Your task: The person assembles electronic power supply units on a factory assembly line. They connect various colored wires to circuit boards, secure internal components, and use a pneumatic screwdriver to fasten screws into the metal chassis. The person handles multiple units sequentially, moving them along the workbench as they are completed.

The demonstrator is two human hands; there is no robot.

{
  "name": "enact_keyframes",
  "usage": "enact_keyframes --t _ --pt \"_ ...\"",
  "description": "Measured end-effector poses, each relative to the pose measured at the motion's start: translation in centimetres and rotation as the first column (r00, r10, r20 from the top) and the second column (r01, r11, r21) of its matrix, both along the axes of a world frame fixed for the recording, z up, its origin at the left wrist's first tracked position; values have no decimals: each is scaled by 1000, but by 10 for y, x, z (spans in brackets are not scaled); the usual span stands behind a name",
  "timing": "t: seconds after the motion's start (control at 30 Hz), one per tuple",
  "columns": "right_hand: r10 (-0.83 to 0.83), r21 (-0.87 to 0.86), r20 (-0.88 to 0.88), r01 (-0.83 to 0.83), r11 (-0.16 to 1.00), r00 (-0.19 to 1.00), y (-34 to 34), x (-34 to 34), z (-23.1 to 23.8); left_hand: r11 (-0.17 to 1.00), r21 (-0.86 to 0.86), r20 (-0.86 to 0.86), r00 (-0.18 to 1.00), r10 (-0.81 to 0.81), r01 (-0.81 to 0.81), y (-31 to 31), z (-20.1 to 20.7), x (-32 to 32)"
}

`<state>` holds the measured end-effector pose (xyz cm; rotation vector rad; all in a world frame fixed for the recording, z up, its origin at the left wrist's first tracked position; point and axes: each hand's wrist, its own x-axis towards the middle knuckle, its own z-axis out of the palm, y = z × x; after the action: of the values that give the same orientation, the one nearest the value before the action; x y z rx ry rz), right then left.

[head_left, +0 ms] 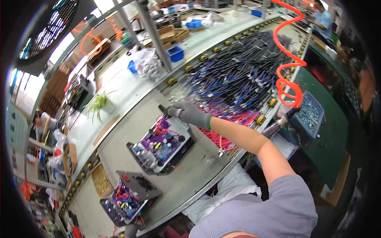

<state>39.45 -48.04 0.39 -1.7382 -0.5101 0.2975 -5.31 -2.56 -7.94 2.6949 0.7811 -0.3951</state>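
My right hand (184,112), in a grey glove, reaches over the far end of an opened electronic unit (160,144). Its fingers are bent together around a small dark piece (163,108) whose kind I cannot make out. The unit has a metal casing and a purple circuit board with red wires. Nearer lies a second opened unit (124,202), its dark panel (141,185) tilted up beside the board. At the lower edge, next to that unit, a grey-gloved shape (131,230) appears to be my left hand; its fingers are hidden.
A pile of black cables (242,67) with coloured ends covers the bench beyond. An orange coiled air hose (287,55) hangs at right with a power driver (276,126), near a blue tray (311,115) of small parts. A box of brass-coloured screws (101,180) stands left.
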Motion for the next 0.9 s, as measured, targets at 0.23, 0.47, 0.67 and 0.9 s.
enact_keyframes --t 0.23,0.47,0.67,0.9 --pt "-276 -712 168 310 630 946 -137 70 -76 999 41 241 970 -23 14 -25 -30 42" --pt "8 -869 479 473 145 878 -166 68 -124 997 72 336 941 -26 2 -24 -39 27" --pt "-64 -944 311 316 94 948 -175 55 -88 1000 30 385 923 -10 -2 -32 -59 24" --pt "-264 -886 395 441 143 880 -192 97 -83 997 78 440 898 -26 -9 -40 -59 23"
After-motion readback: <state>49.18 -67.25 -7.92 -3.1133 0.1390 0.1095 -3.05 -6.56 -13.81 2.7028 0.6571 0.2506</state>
